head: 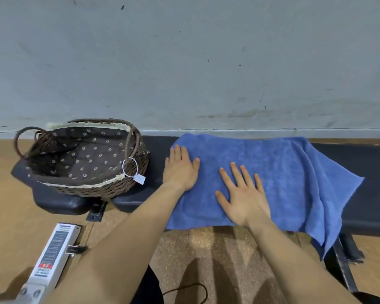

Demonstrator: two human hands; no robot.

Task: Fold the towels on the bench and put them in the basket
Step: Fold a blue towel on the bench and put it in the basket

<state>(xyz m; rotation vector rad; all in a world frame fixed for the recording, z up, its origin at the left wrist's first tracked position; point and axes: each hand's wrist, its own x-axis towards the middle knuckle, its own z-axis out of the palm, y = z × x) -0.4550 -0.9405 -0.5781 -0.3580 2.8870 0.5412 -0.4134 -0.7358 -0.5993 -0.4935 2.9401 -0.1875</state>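
Observation:
A blue towel (283,172) lies spread across the black padded bench (364,194), its right part rumpled and hanging over the front edge. My left hand (180,168) rests flat on the towel's left edge, fingers apart. My right hand (242,196) lies flat on the towel's middle, fingers spread. Neither hand grips the cloth. A brown woven basket (101,189) with a flower-print lining and a white tag stands empty on the bench's left end, beside my left hand.
A grey wall runs right behind the bench. The floor is tan wood with a speckled mat under me. A white metal frame piece (53,255) with labels lies at the lower left. A black bench leg (342,264) stands at the right.

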